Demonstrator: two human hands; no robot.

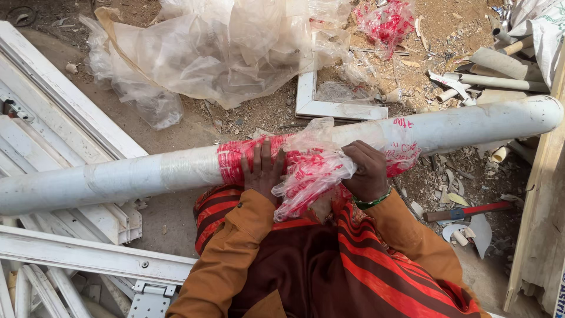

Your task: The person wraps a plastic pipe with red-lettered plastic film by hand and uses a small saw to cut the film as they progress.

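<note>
Head view, looking down at a seated person's lap. A long white pipe [118,176] lies across the knees, running from the left edge of the frame up toward the right, where its rounded end [544,112] stops just short of a wooden board [538,235] that is cut off by the right edge. The middle of the pipe is wrapped in clear plastic film printed in red [309,171]; a loose, crumpled part of this film bulges between the two hands and hides the pipe surface beneath it.

The left hand [263,171] lies flat on the wrapped section, fingers extended and pressed against the film, not closed round it. The right hand [368,171], with a green bangle [372,202] at the wrist, is curled over the film on the pipe; its fingertips are hidden on the far side, so how much film it pinches cannot be made out.

Both sleeves are orange; a red-striped cloth [365,265] covers the lap. On the dirt ground [194,123] lie a large sheet of clear plastic [223,47], white window-frame sections [65,123] at the left edge, a corner-shaped white frame piece [329,108], short pipe offcuts [500,62] at the top right corner, and a red-handled tool [471,211], its head unclear.
</note>
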